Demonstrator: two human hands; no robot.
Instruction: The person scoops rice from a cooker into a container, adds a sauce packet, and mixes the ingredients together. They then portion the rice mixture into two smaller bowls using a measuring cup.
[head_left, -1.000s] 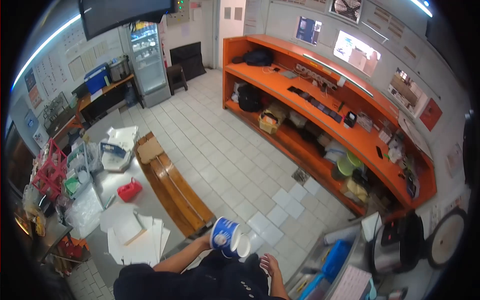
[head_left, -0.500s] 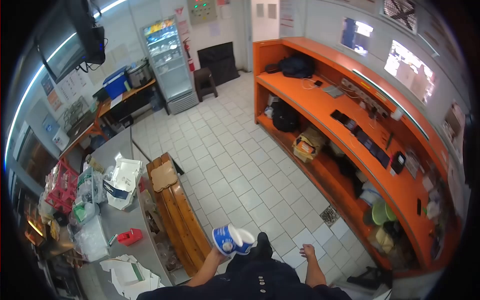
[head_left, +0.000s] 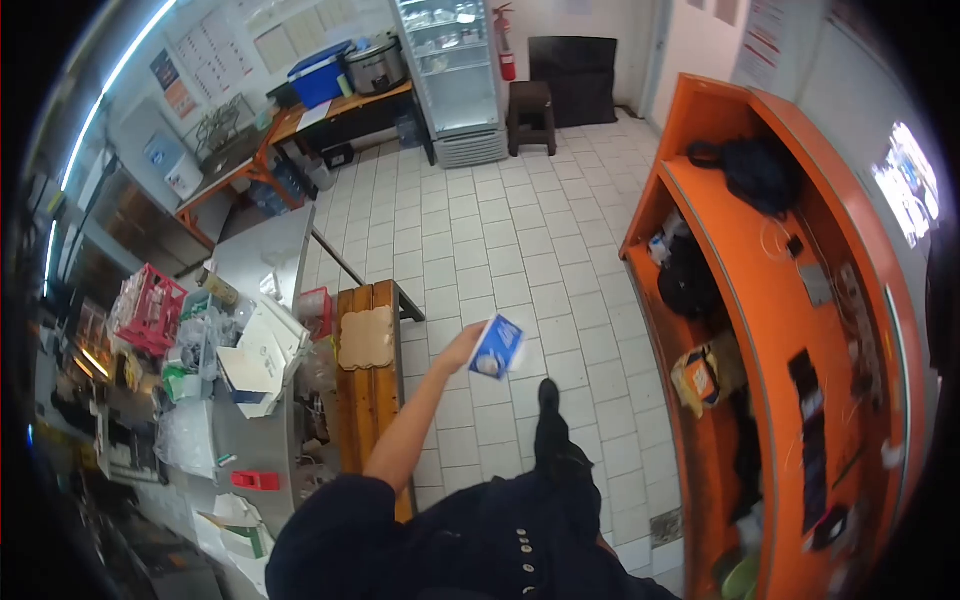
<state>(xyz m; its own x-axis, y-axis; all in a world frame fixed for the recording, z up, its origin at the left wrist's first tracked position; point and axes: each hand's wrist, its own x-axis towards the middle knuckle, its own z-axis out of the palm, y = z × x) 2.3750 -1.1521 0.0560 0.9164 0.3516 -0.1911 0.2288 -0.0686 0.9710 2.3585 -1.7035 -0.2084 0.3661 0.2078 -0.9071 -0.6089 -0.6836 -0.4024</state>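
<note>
My left hand [head_left: 461, 349] is closed around a blue-and-white paper cup [head_left: 498, 347], held out in front of my body above the tiled floor. The cup is tilted, and its far end is smeared by motion, so a second cup there cannot be made out. To the left of the held cup stands a wooden bench [head_left: 368, 410] with a scalloped tan board [head_left: 367, 338] on it. My right hand is hidden from sight.
An orange shelf unit [head_left: 715, 250] runs along the right. At left, a metal table [head_left: 270, 235] holds white cartons [head_left: 262, 360], a red crate [head_left: 150, 310] and a red box [head_left: 256, 481]. A glass-door fridge [head_left: 455, 90] and a dark stool [head_left: 531, 118] stand ahead.
My left arm has stretched forward with the cup; two cups showed in that hand before. My right hand has left the view. The view has turned left and moved forward, one leg now stepping ahead.
</note>
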